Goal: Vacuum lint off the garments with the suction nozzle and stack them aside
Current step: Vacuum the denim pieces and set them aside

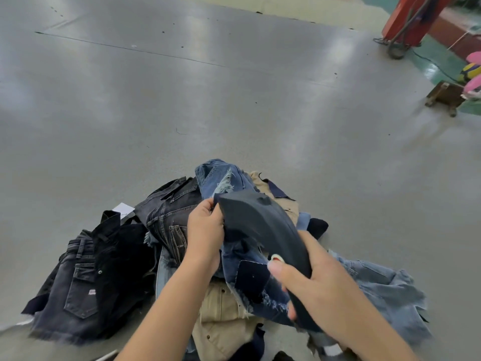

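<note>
Head view: grey floor (234,95) carries a garment pile (166,220); a red post (413,19) stands far right; both the left hand (205,230) and right hand (312,285) grasp dark cloth (263,225).

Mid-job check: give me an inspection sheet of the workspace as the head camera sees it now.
Surface: grey glossy floor, small dark specks.
Job's things: heap of denim garments; dark navy piece lifted above it; black jeans lie at the left. No suction nozzle seen.
Clutter: white tag beside the heap.
Grips: left hand pinches the navy piece's edge; right hand grips its lower part.
Cables: dark cord on the green strip, far right.
Surroundings: red post, wooden dolly, ball.
</note>
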Available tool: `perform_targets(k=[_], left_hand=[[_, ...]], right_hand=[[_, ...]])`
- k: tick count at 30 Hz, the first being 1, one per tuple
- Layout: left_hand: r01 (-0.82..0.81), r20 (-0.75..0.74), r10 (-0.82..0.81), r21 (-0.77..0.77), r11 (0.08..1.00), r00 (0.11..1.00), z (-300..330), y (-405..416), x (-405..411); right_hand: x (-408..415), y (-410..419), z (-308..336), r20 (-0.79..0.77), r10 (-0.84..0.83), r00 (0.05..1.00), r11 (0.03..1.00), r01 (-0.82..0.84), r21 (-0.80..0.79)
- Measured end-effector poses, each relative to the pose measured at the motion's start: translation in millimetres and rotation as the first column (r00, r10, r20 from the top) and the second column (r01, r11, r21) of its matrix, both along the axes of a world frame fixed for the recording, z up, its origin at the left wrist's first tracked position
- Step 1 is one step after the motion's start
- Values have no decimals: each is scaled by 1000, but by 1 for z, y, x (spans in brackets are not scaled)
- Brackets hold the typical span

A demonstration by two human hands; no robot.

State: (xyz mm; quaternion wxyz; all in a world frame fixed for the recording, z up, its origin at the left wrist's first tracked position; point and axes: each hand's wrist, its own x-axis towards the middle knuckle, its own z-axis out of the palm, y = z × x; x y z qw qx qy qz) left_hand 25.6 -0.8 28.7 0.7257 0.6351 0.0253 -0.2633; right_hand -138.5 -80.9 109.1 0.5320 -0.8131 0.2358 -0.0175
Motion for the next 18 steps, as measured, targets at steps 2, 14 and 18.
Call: perform_targets(k=[2, 14, 18], left_hand=[[-10, -27, 10, 5, 1000, 1000, 1, 0, 0], [-54, -122, 51, -16, 998, 991, 5, 5, 7], [8, -31, -7, 49, 999, 999, 4, 1, -1]], right_hand=[[2, -3, 1, 48, -53, 997, 999, 53, 0], [4, 6, -12, 13, 59, 998, 998, -59, -20], [10, 2, -8, 79, -11, 997, 1000, 11, -7]])
